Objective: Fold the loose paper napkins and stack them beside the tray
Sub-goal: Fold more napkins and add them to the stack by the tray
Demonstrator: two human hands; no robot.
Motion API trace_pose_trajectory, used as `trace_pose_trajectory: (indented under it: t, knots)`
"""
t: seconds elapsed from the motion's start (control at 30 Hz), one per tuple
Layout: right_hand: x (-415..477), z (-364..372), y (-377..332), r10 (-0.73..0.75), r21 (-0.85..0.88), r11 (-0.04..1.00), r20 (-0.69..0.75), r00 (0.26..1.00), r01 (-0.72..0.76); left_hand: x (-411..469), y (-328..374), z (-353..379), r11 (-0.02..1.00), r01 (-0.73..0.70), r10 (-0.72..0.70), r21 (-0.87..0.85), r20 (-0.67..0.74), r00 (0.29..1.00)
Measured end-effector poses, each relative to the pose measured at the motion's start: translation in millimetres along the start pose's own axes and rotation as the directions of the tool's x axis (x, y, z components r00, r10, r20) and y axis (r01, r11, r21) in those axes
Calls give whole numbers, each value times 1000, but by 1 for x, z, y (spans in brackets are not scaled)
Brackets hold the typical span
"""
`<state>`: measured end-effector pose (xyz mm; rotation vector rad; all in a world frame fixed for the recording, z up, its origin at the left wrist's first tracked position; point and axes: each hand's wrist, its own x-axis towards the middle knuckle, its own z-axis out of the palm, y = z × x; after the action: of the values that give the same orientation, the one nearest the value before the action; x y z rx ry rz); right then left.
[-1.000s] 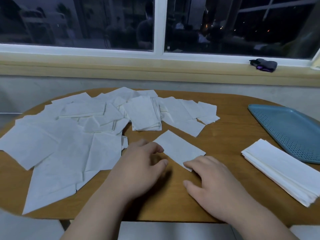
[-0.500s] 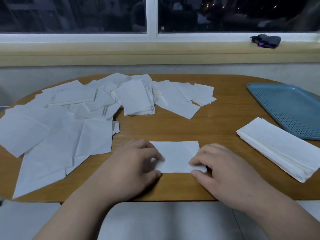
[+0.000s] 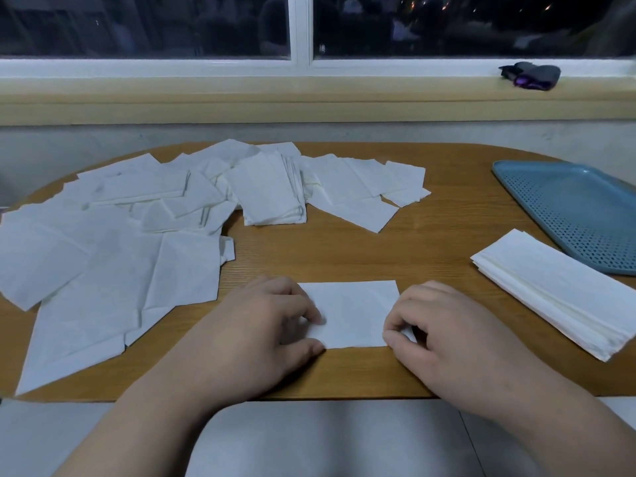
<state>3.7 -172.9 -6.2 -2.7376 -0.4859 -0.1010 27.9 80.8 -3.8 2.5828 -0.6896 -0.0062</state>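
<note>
Wooden table: loose napkins spread at ten o'clock, one folded napkin at six, a stack at four, blue tray at two.

Wooden table, window, dark bundle on sill

Matt paper napkins, wood-grain table

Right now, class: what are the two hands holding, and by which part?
One folded napkin: the left hand pinches its left end, the right hand its lower right corner.
</note>
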Motion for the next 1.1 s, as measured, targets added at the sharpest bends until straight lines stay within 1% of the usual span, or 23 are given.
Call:
trace_pose_trajectory:
  t: [0.17,0.23,0.33,0.4,0.47,0.53,0.57,0.63,0.77,0.87,0.93,1.03,1.1]
  knots:
    - [11,-3,0,103,83,992,-154,983,-91,3,-1,-3,999,28,-30,-41,-34,999]
    - [28,-4,3,163,95,984,-171,972,-149,5,-3,-6,998,39,-41,-40,-43,998]
    - [69,-7,9,251,33,968,-135,959,-248,8,-8,-7,997,52,-57,-65,-63,996]
    - [98,-8,13,282,-18,958,-103,954,-285,10,-11,-9,995,56,-62,-88,-77,995]
    - [124,-9,17,329,-63,942,-22,944,-329,12,-13,-10,992,60,-69,-107,-89,994]
    - [140,-9,19,355,-155,926,45,934,-345,16,-14,-11,991,63,-73,-116,-88,993]
    - [143,-8,20,358,-186,920,47,933,-344,17,-15,-11,991,63,-73,-118,-84,994]
    - [141,-6,22,360,-217,911,2,933,-351,20,-17,-11,990,52,-63,-129,-82,995]
    - [116,-3,27,346,-247,894,-145,927,-373,22,-16,-9,991,42,-52,-129,-74,996]
    - [92,-2,29,321,-288,885,-194,927,-367,22,-14,-9,993,39,-46,-112,-66,997]
    - [77,-2,29,337,-240,891,-215,916,-385,22,-11,-9,994,43,-48,-98,-52,997]
    - [53,-9,22,417,-51,897,-235,878,-439,21,-6,-9,995,45,-51,-87,-58,997]
    - [36,-16,13,432,57,900,-249,867,-432,19,-5,-8,993,56,-64,-108,-75,995]
